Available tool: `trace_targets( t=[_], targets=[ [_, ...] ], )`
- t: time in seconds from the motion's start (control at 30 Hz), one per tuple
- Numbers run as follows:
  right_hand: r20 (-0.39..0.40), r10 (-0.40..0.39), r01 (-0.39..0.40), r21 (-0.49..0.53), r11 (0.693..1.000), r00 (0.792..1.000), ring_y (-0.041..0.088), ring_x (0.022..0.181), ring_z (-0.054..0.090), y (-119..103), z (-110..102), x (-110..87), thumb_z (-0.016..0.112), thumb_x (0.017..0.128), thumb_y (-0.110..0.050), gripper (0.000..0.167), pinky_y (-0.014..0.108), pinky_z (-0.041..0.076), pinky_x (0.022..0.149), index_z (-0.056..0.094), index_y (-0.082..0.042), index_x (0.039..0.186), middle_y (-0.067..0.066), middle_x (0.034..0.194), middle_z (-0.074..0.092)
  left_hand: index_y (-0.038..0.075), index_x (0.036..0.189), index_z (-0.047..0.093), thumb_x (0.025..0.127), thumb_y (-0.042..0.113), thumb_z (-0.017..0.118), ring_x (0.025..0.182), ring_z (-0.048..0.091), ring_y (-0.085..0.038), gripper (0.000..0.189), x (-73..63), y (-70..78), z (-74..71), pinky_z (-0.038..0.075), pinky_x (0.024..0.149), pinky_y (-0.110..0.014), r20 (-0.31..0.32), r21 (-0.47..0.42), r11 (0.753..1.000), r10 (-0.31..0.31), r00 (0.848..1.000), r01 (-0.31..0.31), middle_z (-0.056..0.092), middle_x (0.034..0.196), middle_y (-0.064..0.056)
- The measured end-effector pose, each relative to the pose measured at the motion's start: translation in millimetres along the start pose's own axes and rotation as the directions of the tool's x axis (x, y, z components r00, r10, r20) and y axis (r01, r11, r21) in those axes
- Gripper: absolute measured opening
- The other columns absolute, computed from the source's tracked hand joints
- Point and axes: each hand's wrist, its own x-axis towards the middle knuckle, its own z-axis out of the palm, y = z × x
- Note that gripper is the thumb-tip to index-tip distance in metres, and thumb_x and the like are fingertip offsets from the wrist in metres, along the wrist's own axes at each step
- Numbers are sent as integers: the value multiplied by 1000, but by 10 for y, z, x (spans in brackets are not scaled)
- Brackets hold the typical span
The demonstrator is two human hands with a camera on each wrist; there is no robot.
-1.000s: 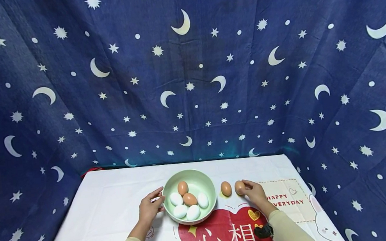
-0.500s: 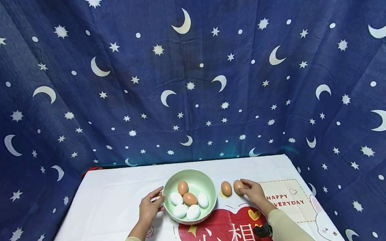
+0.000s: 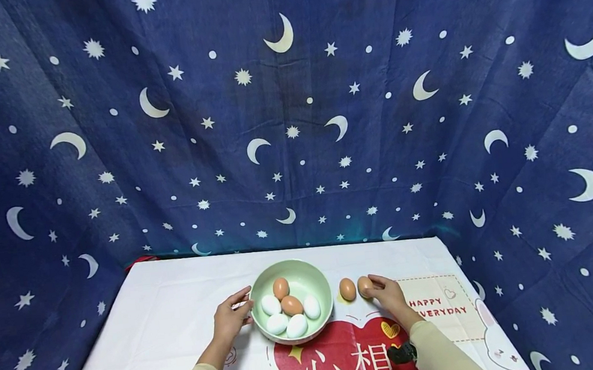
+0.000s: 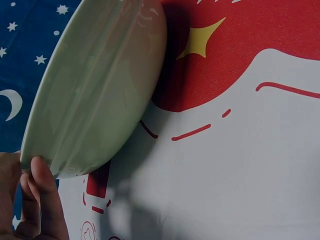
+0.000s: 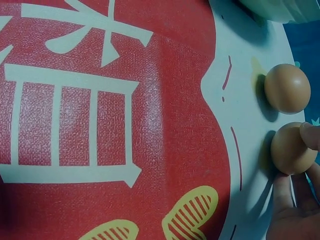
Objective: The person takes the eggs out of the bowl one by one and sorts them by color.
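Note:
In the head view, my left hand (image 3: 229, 318) holds the rim of a pale green bowl (image 3: 317, 276) at its left side. The left wrist view has the bowl's outer wall (image 4: 95, 95) close up, with fingers (image 4: 47, 195) at its edge. Inside the bowl lie several white eggs (image 3: 297, 326) and two brown eggs (image 3: 292, 305). Right of the bowl, my right hand (image 3: 392, 297) pinches a brown egg (image 3: 365, 286) between thumb and fingers. Another brown egg (image 3: 347, 289) lies just left of it, between that egg and the bowl. A narrow gap separates these two eggs.
A white tablecloth (image 3: 178, 300) covers the table, printed with a red patch (image 3: 341, 355) and a beige "HAPPY EVERYDAY" panel (image 3: 441, 326). Behind and at both sides hangs a dark blue curtain (image 3: 296, 179) with moons and stars.
My right hand has shifted slightly to the left with its brown egg, narrowing the gap to the other egg. My left hand and the bowl have stayed put.

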Motion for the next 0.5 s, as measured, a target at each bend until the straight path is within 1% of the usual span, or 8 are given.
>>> trace_targets(
  t=[0.1, 0.2, 0.33, 0.5],
  targets=[
    [4, 25, -25, -4, 1000, 1000, 40, 122, 56, 2, 6, 5, 72, 87, -16, 56, 49, 51, 104, 54, 4, 136, 25, 130, 60, 5, 129, 65, 89, 4, 68, 74, 65, -7, 40, 2, -7, 0, 65, 63, -29, -4, -1, 1000, -5, 1000, 5, 62, 116, -18],
    [4, 33, -33, -10, 999, 999, 40, 122, 56, 6, 7, 13, 73, 87, -18, 57, 50, 50, 105, 54, 4, 136, 25, 130, 60, 4, 129, 65, 89, 4, 68, 74, 65, -8, 40, 2, -10, 1, 64, 61, -29, -5, 0, 1000, -1, 1000, 1, 62, 115, -18],
    [2, 22, -22, 2, 1000, 1000, 41, 122, 55, 6, -2, 13, 73, 86, -17, 59, 50, 49, 106, 53, 5, 137, 26, 130, 59, 4, 129, 64, 89, 3, 68, 74, 65, -8, 40, 1, -4, 6, 64, 61, -28, -4, 3, 1000, 0, 1000, 0, 62, 116, -19],
    [6, 19, -19, 31, 999, 1000, 41, 124, 55, 4, -17, 4, 72, 88, -17, 59, 50, 49, 106, 51, 6, 138, 27, 132, 58, 4, 130, 64, 89, 4, 68, 75, 66, -8, 41, -3, 9, 9, 64, 63, -29, -2, 8, 1000, -5, 1000, 5, 63, 117, -19]
  ],
)
